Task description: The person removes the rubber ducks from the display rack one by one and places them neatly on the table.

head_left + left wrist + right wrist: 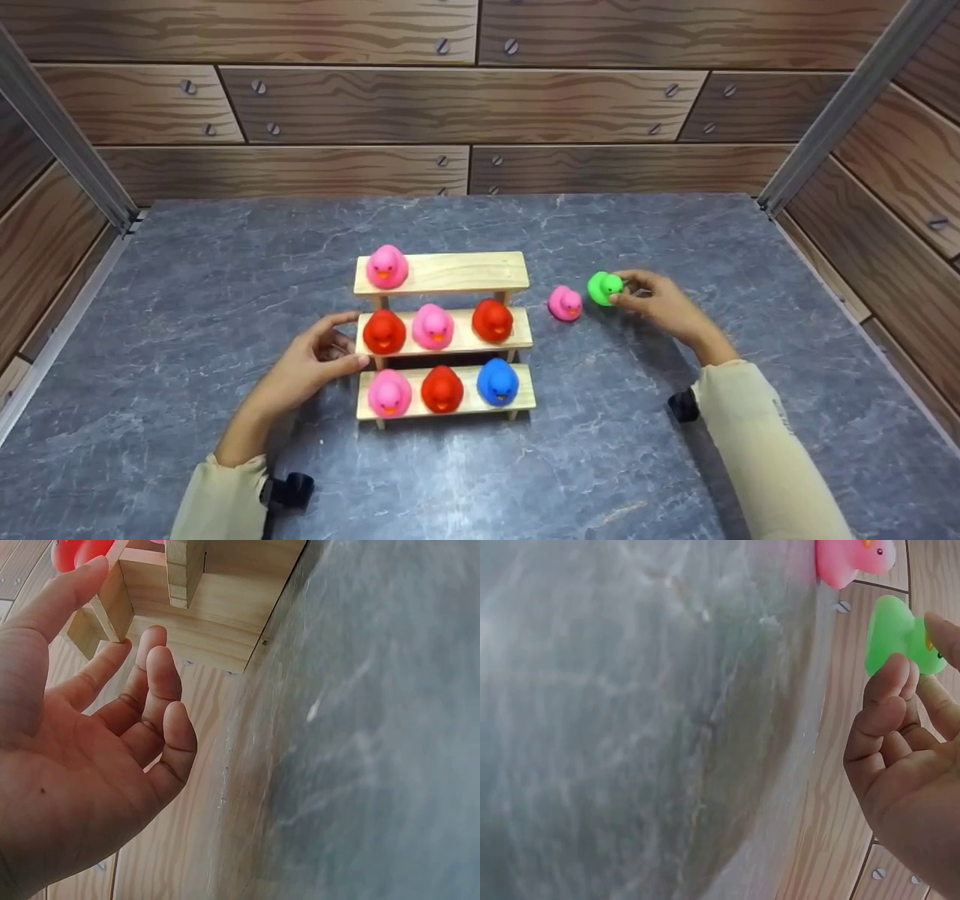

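Observation:
A three-tier wooden display stand (465, 270) holds rubber ducks. My left hand (311, 364) is at its left side, thumb and index finger gripping the end of the middle tier; the other fingers curl loosely in the left wrist view. Between the thumb and fingertips of my right hand (660, 304) is a green rubber duck (603, 289), lifted off the table in the right wrist view (891, 630). Just left of it, a pink rubber duck (565, 304) sits beside the stand.
On the top tier is one pink duck (387, 267) at the left. Red (384, 332), pink (433, 327) and red (493, 321) ducks line the middle tier. Below are pink (389, 394), red (442, 390) and blue (498, 382) ones. Wood-patterned walls (465, 105) enclose the grey table (450, 480).

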Demonstrator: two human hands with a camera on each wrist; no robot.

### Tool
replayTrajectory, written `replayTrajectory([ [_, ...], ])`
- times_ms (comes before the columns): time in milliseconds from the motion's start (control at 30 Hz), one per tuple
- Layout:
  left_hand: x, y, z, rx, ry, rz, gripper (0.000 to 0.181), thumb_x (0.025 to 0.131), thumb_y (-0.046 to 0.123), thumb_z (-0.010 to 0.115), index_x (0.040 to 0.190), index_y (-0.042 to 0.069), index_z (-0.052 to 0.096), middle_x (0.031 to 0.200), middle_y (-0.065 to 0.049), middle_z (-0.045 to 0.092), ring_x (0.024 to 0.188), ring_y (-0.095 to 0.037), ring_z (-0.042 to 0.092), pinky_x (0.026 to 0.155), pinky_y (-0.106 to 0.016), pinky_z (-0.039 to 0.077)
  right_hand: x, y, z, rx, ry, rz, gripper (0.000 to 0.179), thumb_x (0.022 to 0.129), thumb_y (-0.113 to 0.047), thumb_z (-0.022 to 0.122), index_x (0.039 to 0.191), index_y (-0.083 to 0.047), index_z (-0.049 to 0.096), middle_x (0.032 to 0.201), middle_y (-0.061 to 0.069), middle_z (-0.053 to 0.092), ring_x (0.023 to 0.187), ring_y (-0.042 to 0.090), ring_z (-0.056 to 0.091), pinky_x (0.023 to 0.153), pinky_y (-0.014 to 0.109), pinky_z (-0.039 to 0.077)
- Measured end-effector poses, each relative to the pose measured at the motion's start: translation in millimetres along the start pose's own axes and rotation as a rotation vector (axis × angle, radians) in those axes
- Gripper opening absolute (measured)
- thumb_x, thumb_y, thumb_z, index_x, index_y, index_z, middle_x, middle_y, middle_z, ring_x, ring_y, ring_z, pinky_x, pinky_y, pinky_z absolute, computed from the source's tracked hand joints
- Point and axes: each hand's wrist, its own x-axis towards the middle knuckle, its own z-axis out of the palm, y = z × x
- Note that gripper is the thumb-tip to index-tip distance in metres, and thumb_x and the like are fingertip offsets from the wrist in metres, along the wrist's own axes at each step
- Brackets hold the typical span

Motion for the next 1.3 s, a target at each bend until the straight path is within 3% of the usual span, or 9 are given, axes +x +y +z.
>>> replayTrajectory([
  [800, -0.3, 2.1, 0.0, -0.002, -0.005, -0.010, 0.064, 0.086, 0.012, 0.072, 0.141, 0.001, 0.042, 0.096, -0.010, 0.062, 0.077, -0.012, 0.055, 0.069, -0.021, 0.045, 6.4, 10.6, 2.2, -0.061, -0.095, -0.003, 0.048, 0.091, -0.021, 0.064, 0.130, 0.004, 0.052, 0.091, 0.002, 0.057, 0.075, 0.009, 0.055, 0.064, 0.023, 0.045],
  [1300, 0.4, 0.1, -0.2, 0.006, -0.004, 0.005, 0.064, 0.085, 0.012, 0.072, 0.141, 0.000, 0.043, 0.095, -0.010, 0.062, 0.077, -0.013, 0.055, 0.069, -0.021, 0.045, 5.5, 11.3, 3.9, -0.031, -0.136, 0.034, 0.050, 0.090, -0.016, 0.065, 0.132, 0.005, 0.050, 0.088, 0.000, 0.054, 0.071, 0.008, 0.052, 0.061, 0.024, 0.045],
])
